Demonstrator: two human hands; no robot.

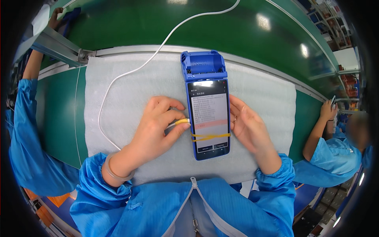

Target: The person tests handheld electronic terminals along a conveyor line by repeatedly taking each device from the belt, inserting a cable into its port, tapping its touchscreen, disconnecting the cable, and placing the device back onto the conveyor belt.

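Blue smock sleeves (pixel 118 197) with a grey zipper are seen closest to the camera, at the lower edge, and a clear band is worn on the left wrist. Both forearms are stretched forward over a white foam mat (pixel 130 87), which is spread on the green desk (pixel 59 114). The mat has a soft, slightly fuzzy surface and a rectangular shape.

A blue handheld terminal (pixel 208 106) is laid flat on the mat, near its middle, with its long side pointing away from the person. Its body is made of smooth hard plastic. At the far end an open, hollow compartment is found, and below it a dark glossy screen is lit, with rows of text and a pale red band. A yellow rubber band (pixel 209 136) is wrapped across the lower part of the screen.

The left hand (pixel 158 126) is pinched together on a small yellow plug (pixel 182 122), which is pressed against the left edge of the terminal. From this plug a thin white cable (pixel 118 79) is led in a loop over the mat and away across the desk. The right hand (pixel 248 126) is held open, fingers straight, and is laid against the right edge of the terminal; a ring is worn on one finger.

Other persons in blue smocks are seen at the left and right margins.
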